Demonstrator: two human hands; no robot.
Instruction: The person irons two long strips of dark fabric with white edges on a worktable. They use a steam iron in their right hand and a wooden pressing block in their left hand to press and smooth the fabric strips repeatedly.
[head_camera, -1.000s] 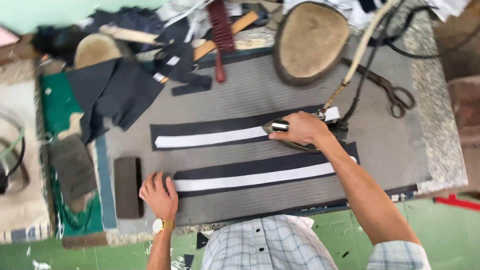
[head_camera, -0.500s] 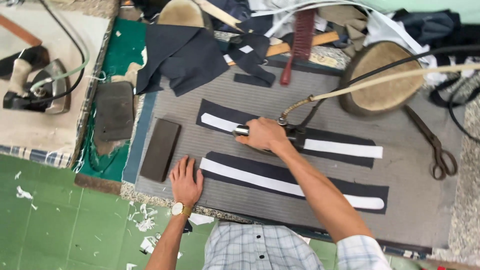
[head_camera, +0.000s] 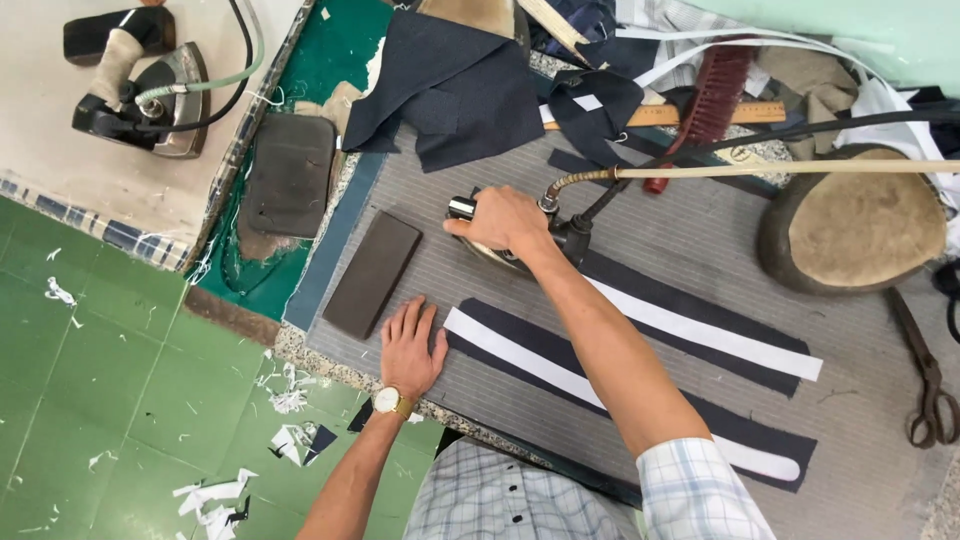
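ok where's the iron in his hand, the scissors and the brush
iron (head_camera: 478, 232), head view, on its metal front end beside the right hand
scissors (head_camera: 930, 385), head view, on the blades near the pivot
brush (head_camera: 712, 95), head view, on the reddish bristle block

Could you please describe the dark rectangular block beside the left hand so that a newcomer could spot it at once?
Start at the grey striped pressing pad; near its left edge, just beyond the left hand, lies a dark brown block. Unlike the cloth strips nearby, it is a plain, thick, stripeless slab.
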